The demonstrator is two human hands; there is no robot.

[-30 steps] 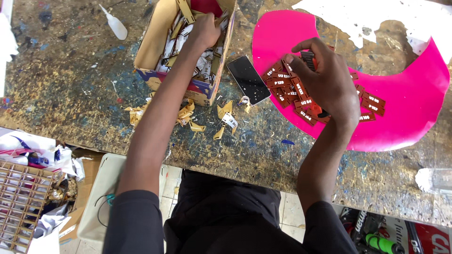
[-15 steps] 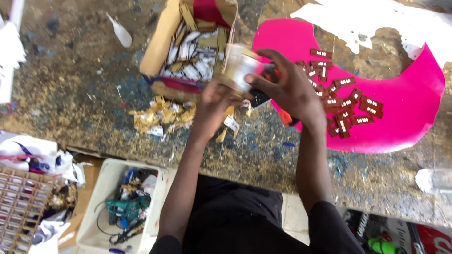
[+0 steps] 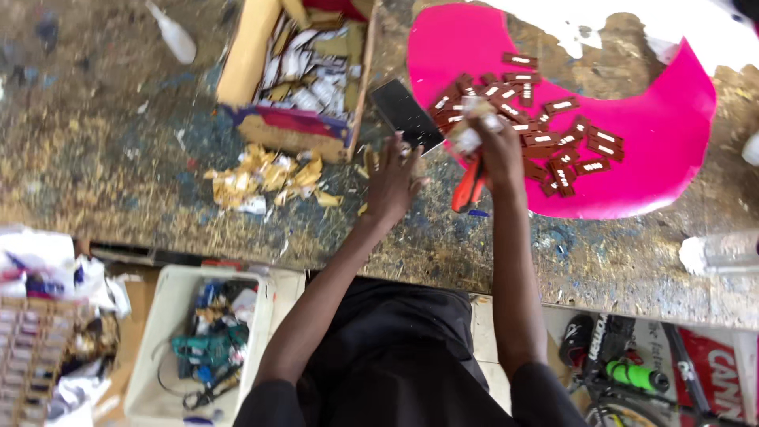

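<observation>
- The right hand [image 3: 498, 146], upper middle of the frame, is closed around a small pale, crumpled thing [image 3: 473, 130], perhaps a wad of tape or paper. It is too blurred to name surely.
- That pale thing hangs over the inner edge of the pink curved sheet [image 3: 632, 166], just above the brown tags [image 3: 553, 142] scattered on it.
- The left hand [image 3: 393, 178] sits just left of the right, fingers spread and holding nothing, its tips close to the dark phone [image 3: 406, 115] lying on the bench [image 3: 95, 158].
- An orange-handled tool [image 3: 468, 186] shows beneath the right wrist; whether the hand grips it or it lies on the bench cannot be told.
- To handle the pale thing well, it seems wise to bring the free left hand in to steady or pull one end while the right keeps its pinch, and to work above a bare patch of pink so the tags are not swept about.
- A cardboard box [image 3: 245, 55] of paper offcuts stands upper left, with yellow scraps [image 3: 261, 174] strewn below it. A white glue bottle [image 3: 174, 35] lies farther left.
- A white bin of tools [image 3: 158, 332] sits under the bench at lower left.
</observation>
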